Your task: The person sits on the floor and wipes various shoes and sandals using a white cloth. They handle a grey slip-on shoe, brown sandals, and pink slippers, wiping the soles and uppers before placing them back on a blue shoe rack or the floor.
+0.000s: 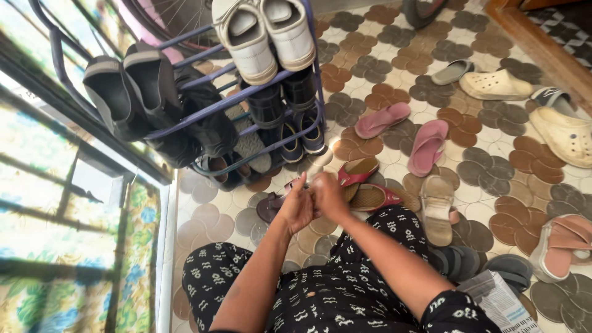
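Left hand (pixel 295 208) and right hand (pixel 328 194) are pressed together, holding nothing visible, above the tiled floor (pixel 382 74); rack (pixel 246 92) is part-filled, pink slippers (pixel 404 132) and red sandals (pixel 367 185) remain loose.

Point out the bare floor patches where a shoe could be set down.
Bare tile lies between the blue metal shoe rack, the pink flip-flops and the cream clogs. It is crowded around both hands, among the red-lined sandals and the beige sandal.

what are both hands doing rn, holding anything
Left hand: fingers curled, pressed against the right hand; whether it holds anything cannot be told.
Right hand: curled against the left, above the dark sandal; grip cannot be told.
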